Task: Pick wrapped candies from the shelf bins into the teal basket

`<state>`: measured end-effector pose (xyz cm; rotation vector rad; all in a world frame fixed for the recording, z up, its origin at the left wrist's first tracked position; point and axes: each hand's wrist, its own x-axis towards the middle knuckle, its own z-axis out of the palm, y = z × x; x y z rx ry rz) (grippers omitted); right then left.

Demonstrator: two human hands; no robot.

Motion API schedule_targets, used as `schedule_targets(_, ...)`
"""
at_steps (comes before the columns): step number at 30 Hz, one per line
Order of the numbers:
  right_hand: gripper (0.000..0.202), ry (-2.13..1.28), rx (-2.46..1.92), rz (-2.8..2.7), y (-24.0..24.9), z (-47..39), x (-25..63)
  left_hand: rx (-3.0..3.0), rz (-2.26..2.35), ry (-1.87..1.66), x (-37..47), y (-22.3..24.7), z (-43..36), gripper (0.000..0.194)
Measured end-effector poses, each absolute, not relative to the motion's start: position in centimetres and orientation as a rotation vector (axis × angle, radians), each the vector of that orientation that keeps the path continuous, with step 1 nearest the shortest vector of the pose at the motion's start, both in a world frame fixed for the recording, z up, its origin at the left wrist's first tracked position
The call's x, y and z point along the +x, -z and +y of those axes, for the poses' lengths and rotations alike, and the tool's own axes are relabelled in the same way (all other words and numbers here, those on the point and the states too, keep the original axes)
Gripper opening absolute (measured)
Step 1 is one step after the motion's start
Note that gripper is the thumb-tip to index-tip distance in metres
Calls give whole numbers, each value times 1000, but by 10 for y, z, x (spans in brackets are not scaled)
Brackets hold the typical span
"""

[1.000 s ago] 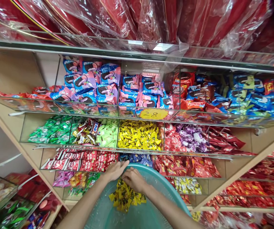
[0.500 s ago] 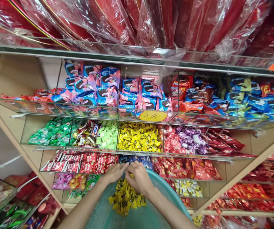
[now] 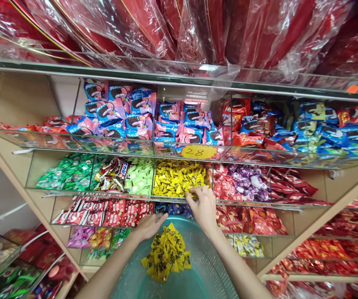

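Observation:
A green plastic basket [image 3: 219, 265] sits low in front of me, with a pile of yellow-wrapped candies [image 3: 168, 253] inside. My left hand [image 3: 150, 226] is closed over its far left rim, the fingers partly hidden. Higher up, my right hand [image 3: 203, 207] is at the clear front edge of the bin of yellow-wrapped candies [image 3: 179, 176]. Its thumb and bent fingers stand apart, and nothing shows in them.
Green packets [image 3: 69, 172] and pale green candies [image 3: 140, 176] lie left of the yellow bin, purple-and-white candies [image 3: 250, 180] right. Cookie packs [image 3: 140, 124] and a yellow price tag [image 3: 197, 151] are above. A glass ledge [image 3: 104, 68] carries plastic-wrapped red items.
My right hand has left the basket and moved up and right to the yellow candy bin. The candy pile reaches farther up in the basket. My left hand has stayed at the rim.

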<state>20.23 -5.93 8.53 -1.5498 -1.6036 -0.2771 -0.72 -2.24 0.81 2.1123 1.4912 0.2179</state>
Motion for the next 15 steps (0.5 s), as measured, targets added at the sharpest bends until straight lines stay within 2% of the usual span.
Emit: schedule_targets(15,25,235,-1423,-1579,-85,-59,200,2061,1493,-223,-9,-2,-21,81)
